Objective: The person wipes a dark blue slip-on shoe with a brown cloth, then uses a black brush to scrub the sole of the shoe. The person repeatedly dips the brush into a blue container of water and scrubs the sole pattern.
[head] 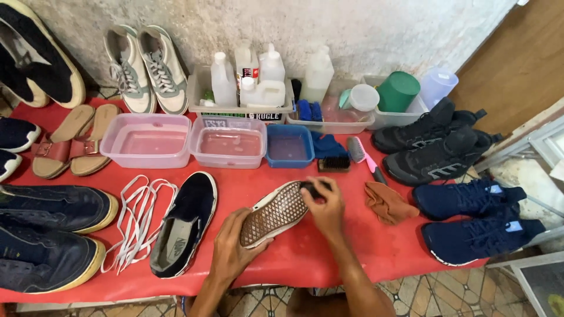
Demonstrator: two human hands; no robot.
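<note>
Left hand [232,243] gripping upturned shoe [275,212] (waffle-textured rubber sole), right hand [325,205] at toe

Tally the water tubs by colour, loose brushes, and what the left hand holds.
Clear plastic water tubs: 2
Blue plastic water tub: 1
Loose brushes, black-bristled and pink-handled: 2
Brown-soled shoe gripped by left hand: 1
Total: 6

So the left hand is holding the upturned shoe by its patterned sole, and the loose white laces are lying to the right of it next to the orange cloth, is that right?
Not quite. In the head view, the left hand does hold the upturned shoe with the brown patterned sole, but the loose white laces lie to its left, beside the dark slip-on shoe. The crumpled orange cloth is on the right.
</note>
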